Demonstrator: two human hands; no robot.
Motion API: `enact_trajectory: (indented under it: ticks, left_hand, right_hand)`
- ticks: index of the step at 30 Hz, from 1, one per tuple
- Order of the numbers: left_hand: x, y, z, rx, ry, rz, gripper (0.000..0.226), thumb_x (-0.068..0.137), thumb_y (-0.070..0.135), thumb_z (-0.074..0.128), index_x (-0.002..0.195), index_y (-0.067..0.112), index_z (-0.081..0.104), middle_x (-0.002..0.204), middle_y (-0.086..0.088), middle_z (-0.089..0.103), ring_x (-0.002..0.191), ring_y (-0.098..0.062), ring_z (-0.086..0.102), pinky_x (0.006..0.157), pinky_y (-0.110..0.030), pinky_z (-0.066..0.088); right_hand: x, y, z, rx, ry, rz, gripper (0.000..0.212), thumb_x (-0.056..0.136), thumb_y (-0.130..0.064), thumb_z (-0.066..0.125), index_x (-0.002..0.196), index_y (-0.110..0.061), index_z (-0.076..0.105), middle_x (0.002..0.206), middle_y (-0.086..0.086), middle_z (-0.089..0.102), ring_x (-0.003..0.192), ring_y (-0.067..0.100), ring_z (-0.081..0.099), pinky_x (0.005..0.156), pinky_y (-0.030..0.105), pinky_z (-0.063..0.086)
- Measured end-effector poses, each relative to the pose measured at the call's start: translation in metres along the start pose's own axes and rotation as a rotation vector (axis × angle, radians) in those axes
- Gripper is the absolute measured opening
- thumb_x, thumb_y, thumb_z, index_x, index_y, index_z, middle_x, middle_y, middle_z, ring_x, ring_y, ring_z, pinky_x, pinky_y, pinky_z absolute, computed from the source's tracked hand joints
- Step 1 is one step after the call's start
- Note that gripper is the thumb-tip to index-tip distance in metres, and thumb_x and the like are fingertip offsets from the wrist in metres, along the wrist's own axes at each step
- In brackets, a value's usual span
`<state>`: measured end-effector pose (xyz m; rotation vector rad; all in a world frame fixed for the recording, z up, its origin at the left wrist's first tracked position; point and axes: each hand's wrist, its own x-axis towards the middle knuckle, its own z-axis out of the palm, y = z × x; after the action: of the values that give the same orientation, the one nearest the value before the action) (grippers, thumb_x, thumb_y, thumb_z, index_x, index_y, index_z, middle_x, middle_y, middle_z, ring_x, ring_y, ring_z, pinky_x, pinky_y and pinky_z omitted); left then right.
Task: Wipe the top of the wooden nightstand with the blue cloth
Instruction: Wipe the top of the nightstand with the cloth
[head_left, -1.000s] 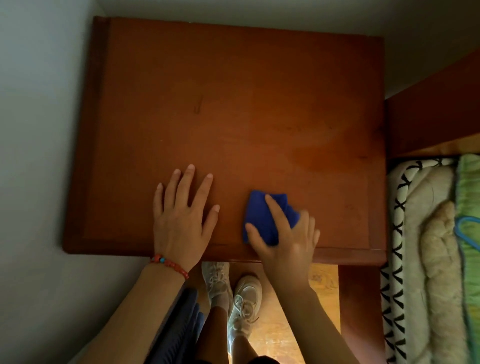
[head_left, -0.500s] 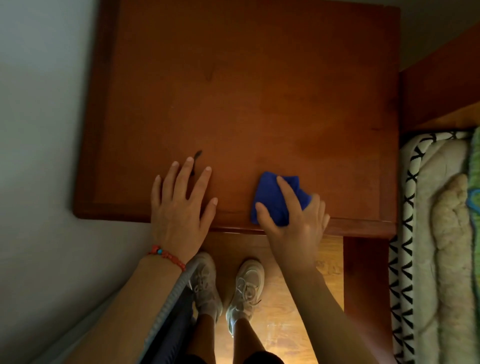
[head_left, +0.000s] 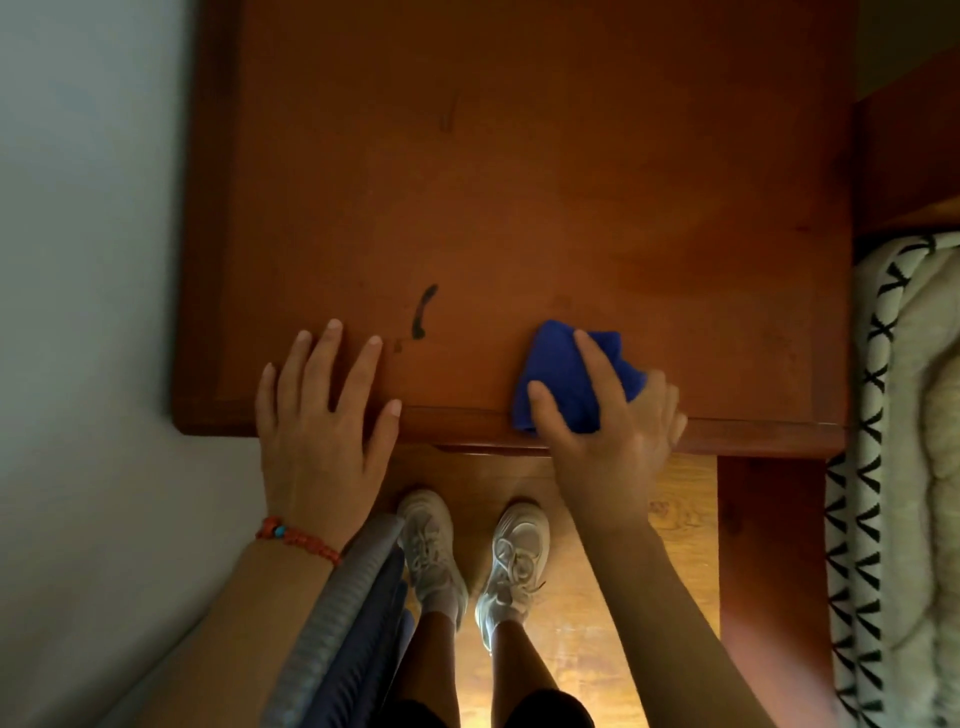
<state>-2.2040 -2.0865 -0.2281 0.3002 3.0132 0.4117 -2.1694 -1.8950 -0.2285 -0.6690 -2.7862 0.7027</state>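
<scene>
The wooden nightstand (head_left: 519, 182) fills the upper view, its reddish-brown top seen from above. A small dark streak (head_left: 423, 314) marks the top near the front edge. My right hand (head_left: 608, 415) presses the bunched blue cloth (head_left: 561, 374) onto the front edge of the top, forefinger and thumb spread over it. Part of the cloth hangs over the front lip. My left hand (head_left: 322, 415) lies flat with fingers spread on the front left of the top, holding nothing. A red bead bracelet sits on that wrist.
A pale wall (head_left: 88, 312) runs along the left of the nightstand. A bed with a black-and-white patterned blanket (head_left: 893, 467) and its wooden frame (head_left: 769, 571) stand at the right. My feet in white sneakers (head_left: 472, 561) are on the wooden floor below the front edge.
Both hands have slid back toward the nightstand's front edge; the cloth now overlaps the front lip. The dark streak beside my left hand's fingers has come into full view.
</scene>
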Motion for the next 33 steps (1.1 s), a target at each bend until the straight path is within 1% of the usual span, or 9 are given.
enact_trajectory:
  ticks: [3,6,10,16,19,22,26,30,33]
  left_hand:
    - [0.008,-0.005,-0.002,0.005,0.009,0.026,0.051,0.089,0.036,0.038,0.130,0.008,0.049,0.137,-0.024,0.043,0.128,-0.042,0.034,0.103,-0.056,0.021]
    - [0.017,-0.002,0.000,-0.001,0.016,0.068,0.050,0.088,0.034,0.040,0.130,0.009,0.050,0.137,-0.024,0.044,0.127,-0.042,0.036,0.103,-0.056,0.023]
    - [0.020,-0.003,-0.001,0.008,-0.011,0.105,0.050,0.088,0.035,0.040,0.130,0.010,0.051,0.137,-0.023,0.045,0.126,-0.042,0.039,0.101,-0.057,0.026]
    - [0.021,-0.004,0.000,0.010,-0.023,0.113,0.050,0.088,0.036,0.040,0.130,0.012,0.051,0.136,-0.022,0.046,0.125,-0.041,0.040,0.101,-0.057,0.027]
    - [0.023,-0.002,-0.001,0.002,-0.042,0.093,0.051,0.087,0.036,0.039,0.129,0.011,0.051,0.136,-0.022,0.046,0.124,-0.042,0.040,0.100,-0.058,0.027]
    - [0.030,0.002,-0.005,-0.010,-0.061,0.077,0.051,0.087,0.037,0.039,0.129,0.010,0.051,0.136,-0.023,0.046,0.124,-0.042,0.040,0.100,-0.059,0.028]
    - [0.054,0.011,-0.009,-0.018,-0.029,0.079,0.051,0.087,0.037,0.040,0.129,0.010,0.051,0.136,-0.023,0.045,0.125,-0.042,0.039,0.100,-0.058,0.027]
    - [0.086,0.019,-0.009,-0.016,0.012,0.069,0.051,0.088,0.037,0.040,0.132,0.012,0.048,0.138,-0.023,0.043,0.128,-0.041,0.036,0.102,-0.057,0.024]
    - [0.104,0.019,-0.006,-0.006,0.005,0.071,0.049,0.088,0.035,0.044,0.132,0.012,0.048,0.139,-0.023,0.042,0.128,-0.041,0.035,0.102,-0.058,0.024]
  right_hand:
    - [-0.009,-0.017,0.007,0.026,0.021,0.079,0.051,0.075,-0.046,0.059,0.118,-0.020,0.059,0.090,0.018,0.053,0.078,0.032,0.047,0.072,0.034,0.030]
    - [-0.012,-0.036,0.017,-0.015,-0.080,-0.066,0.049,0.075,-0.048,0.057,0.116,-0.021,0.060,0.087,0.016,0.054,0.074,0.031,0.048,0.068,0.035,0.034]
    - [-0.001,-0.033,0.014,-0.039,-0.091,-0.137,0.047,0.075,-0.050,0.055,0.112,-0.022,0.063,0.085,0.016,0.057,0.073,0.032,0.051,0.067,0.037,0.035]
    - [0.062,-0.043,0.032,-0.013,0.017,0.022,0.048,0.074,-0.045,0.063,0.115,-0.021,0.061,0.096,0.022,0.057,0.083,0.037,0.052,0.075,0.044,0.037]
    - [0.037,-0.037,0.027,-0.026,-0.021,-0.026,0.052,0.075,-0.050,0.058,0.119,-0.022,0.058,0.095,0.019,0.056,0.081,0.033,0.050,0.073,0.037,0.033]
    - [0.008,-0.031,0.016,-0.033,-0.083,-0.043,0.052,0.075,-0.052,0.054,0.118,-0.022,0.058,0.089,0.016,0.055,0.074,0.031,0.048,0.069,0.037,0.034]
    - [0.055,-0.035,0.021,-0.030,-0.073,-0.094,0.047,0.075,-0.049,0.058,0.112,-0.021,0.063,0.090,0.019,0.057,0.076,0.034,0.051,0.069,0.038,0.035]
    - [0.126,-0.046,0.036,0.003,-0.062,-0.023,0.051,0.077,-0.048,0.061,0.121,-0.023,0.056,0.107,0.021,0.055,0.093,0.037,0.049,0.082,0.044,0.033]
    - [0.119,-0.043,0.036,0.001,-0.062,-0.071,0.052,0.077,-0.048,0.061,0.122,-0.022,0.056,0.103,0.022,0.056,0.088,0.036,0.050,0.079,0.042,0.035]
